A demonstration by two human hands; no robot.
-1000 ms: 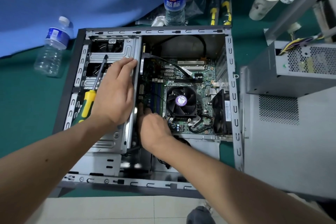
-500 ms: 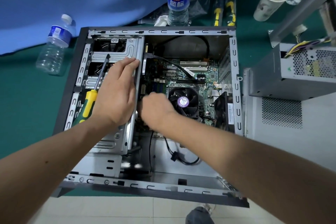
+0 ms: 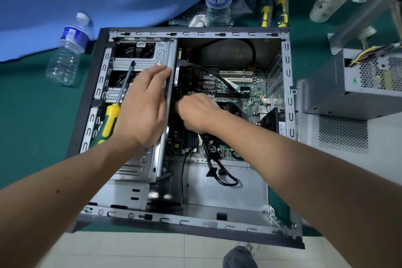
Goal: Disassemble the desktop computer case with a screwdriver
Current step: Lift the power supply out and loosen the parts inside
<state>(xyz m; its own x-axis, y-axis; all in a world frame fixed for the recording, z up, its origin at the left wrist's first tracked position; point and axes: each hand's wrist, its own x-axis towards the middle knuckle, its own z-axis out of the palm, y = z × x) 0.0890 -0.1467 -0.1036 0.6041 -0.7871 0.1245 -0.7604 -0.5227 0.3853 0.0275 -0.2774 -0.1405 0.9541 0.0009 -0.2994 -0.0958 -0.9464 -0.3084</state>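
Open computer case (image 3: 288,98) lying flat; left hand (image 3: 141,111) pressing flat-fingered on drive cage (image 3: 139,165), screwdriver (image 3: 113,115) lying just left, shaft pointing away, while curled right hand (image 3: 198,113) is reaching onto motherboard (image 3: 250,91), grip hidden.

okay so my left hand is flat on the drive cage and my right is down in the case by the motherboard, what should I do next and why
Probably keep working that connector loose with your right hand, which is curled by the motherboard with black cables trailing beneath it. The left hand steadies the drive cage; the screwdriver lies unused.
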